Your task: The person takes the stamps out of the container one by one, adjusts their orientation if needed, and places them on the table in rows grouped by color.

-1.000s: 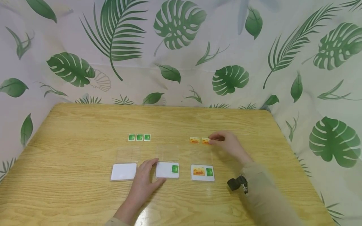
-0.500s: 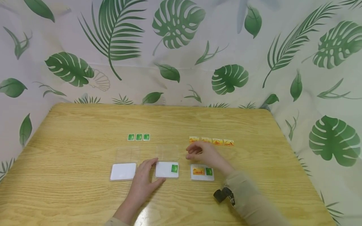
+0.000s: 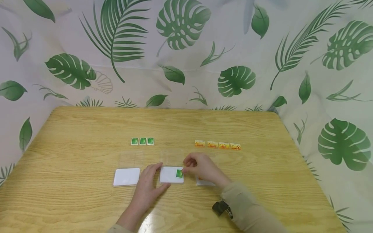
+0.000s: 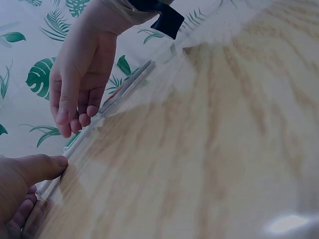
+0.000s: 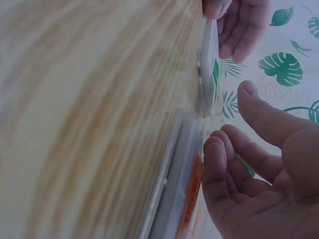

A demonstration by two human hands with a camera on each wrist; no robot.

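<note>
My left hand (image 3: 148, 189) grips the middle flat case (image 3: 169, 175), thumb at its near edge and fingers at its left side. On that case's white face sits a green stamp-like sticker (image 3: 179, 173), at the right end. My right hand (image 3: 204, 168) hovers by the case's right edge, fingertips close to the sticker. Its fingers are loosely bent, and in the right wrist view the thumb stands apart from them with nothing between. The right case (image 3: 205, 183) is mostly hidden under this hand; its orange sticker (image 5: 191, 194) shows in the right wrist view.
A plain white-faced case (image 3: 127, 177) lies left of the left hand. Clear lids (image 3: 172, 158) spread behind the cases. Farther back are a row of green stickers (image 3: 142, 141) and a row of orange stickers (image 3: 223, 145). A patterned cloth (image 3: 175, 94) hangs behind the table.
The right hand has left the orange stickers, moving left and nearer to the right edge of the middle case. The orange row stands uncovered. The left hand has stayed put.
</note>
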